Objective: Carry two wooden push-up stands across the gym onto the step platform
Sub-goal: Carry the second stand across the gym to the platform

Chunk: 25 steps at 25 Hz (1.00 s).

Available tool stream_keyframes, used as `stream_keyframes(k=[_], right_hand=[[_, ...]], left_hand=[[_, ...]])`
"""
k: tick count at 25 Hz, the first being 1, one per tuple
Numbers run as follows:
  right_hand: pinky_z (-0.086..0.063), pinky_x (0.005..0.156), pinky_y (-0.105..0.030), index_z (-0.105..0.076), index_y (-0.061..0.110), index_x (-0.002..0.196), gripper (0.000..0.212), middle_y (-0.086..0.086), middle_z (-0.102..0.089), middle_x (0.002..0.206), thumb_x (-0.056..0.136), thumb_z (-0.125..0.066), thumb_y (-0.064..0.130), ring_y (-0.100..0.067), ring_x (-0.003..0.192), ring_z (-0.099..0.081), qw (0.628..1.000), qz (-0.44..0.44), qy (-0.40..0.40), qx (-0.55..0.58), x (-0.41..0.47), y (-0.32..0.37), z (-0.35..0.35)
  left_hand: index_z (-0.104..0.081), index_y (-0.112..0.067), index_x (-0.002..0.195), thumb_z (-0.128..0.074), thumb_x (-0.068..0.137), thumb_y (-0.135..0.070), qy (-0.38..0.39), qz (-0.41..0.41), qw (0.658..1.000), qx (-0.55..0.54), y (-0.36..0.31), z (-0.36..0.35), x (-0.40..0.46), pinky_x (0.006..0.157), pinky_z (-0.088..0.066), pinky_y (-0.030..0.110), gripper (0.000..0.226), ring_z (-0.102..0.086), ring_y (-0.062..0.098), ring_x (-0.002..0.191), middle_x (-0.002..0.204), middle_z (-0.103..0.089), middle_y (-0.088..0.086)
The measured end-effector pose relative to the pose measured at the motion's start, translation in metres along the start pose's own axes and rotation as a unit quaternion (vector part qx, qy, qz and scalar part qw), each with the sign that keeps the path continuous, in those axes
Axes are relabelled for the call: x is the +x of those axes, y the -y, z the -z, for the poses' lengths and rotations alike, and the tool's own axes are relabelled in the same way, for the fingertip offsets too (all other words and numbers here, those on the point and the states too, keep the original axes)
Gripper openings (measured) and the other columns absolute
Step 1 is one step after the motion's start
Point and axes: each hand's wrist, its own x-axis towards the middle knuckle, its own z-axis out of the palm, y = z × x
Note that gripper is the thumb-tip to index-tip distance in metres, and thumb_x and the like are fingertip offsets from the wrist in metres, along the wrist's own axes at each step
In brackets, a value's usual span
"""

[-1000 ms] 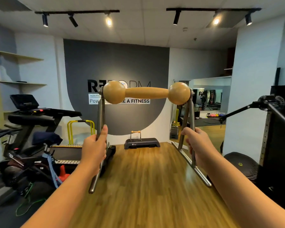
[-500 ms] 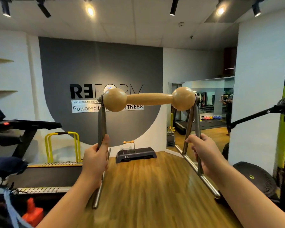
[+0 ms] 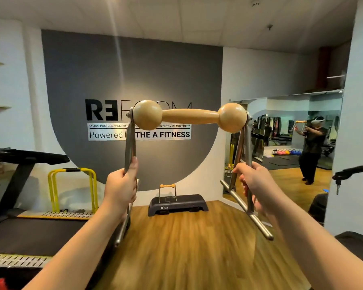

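Observation:
I hold a push-up stand up in front of me: a wooden bar with a ball at each end, on steel legs with foot rails. My left hand grips its left leg. My right hand grips its right leg. Ahead, against the far wall, the dark step platform lies on the wood floor. A second, similar push-up stand stands upright on the platform's left half.
A treadmill runs along the left, with yellow hurdles behind it. A wall mirror on the right reflects me. A black bar juts in from the right edge, above dark round equipment. Wood floor leads to the platform.
I have walked closer to the far wall; the step platform and the wall sign look larger. Both hands keep the same grip on the stand's legs.

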Motion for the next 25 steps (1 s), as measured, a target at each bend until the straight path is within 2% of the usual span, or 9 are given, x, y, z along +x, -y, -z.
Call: stream_keyframes(k=[6, 15, 19, 25], right_hand=[[-0.04, 0.07, -0.036, -0.063, 0.014, 0.112, 0.022, -0.005, -0.054, 0.094, 0.095, -0.066, 0.028, -0.02, 0.083, -0.048, 0.999, 0.025, 0.029, -0.008, 0.187, -0.04, -0.051], [-0.038, 0.063, -0.036, -0.066, 0.015, 0.111, 0.02, 0.0, -0.056, 0.085, 0.096, -0.064, 0.028, -0.019, 0.075, -0.048, 0.999, -0.002, -0.05, 0.009, 0.467, -0.108, -0.157], [-0.036, 0.06, -0.032, -0.066, 0.018, 0.11, 0.014, 0.004, -0.053, 0.083, 0.098, -0.063, 0.023, -0.015, 0.073, -0.045, 0.997, -0.019, -0.065, 0.021, 0.571, -0.141, -0.179], [-0.039, 0.065, -0.036, -0.065, 0.015, 0.104, 0.01, -0.003, -0.057, 0.088, 0.097, -0.065, 0.023, -0.022, 0.08, -0.05, 0.999, 0.003, -0.04, -0.003, 0.741, -0.196, -0.188]], left_hand=[[-0.043, -0.017, 0.066, -0.055, 0.091, -0.07, -0.005, -0.008, 1.0, 0.005, 0.087, -0.055, 0.167, 0.038, -0.03, 0.026, 0.059, -0.031, 0.011, 0.039, 0.049, -0.037, -0.005], [-0.047, -0.012, 0.077, -0.053, 0.097, -0.063, 0.023, -0.011, 0.999, 0.02, 0.215, -0.132, 0.445, 0.041, -0.029, 0.026, 0.055, -0.031, 0.011, 0.041, 0.051, -0.038, -0.004], [-0.05, -0.009, 0.077, -0.051, 0.101, -0.056, 0.027, 0.002, 0.999, 0.018, 0.276, -0.175, 0.539, 0.043, -0.03, 0.027, 0.053, -0.033, 0.011, 0.041, 0.051, -0.041, -0.003], [-0.05, -0.011, 0.072, -0.053, 0.099, -0.058, 0.008, 0.016, 1.0, 0.011, 0.373, -0.262, 0.661, 0.045, -0.029, 0.029, 0.054, -0.032, 0.014, 0.041, 0.051, -0.04, -0.001]])
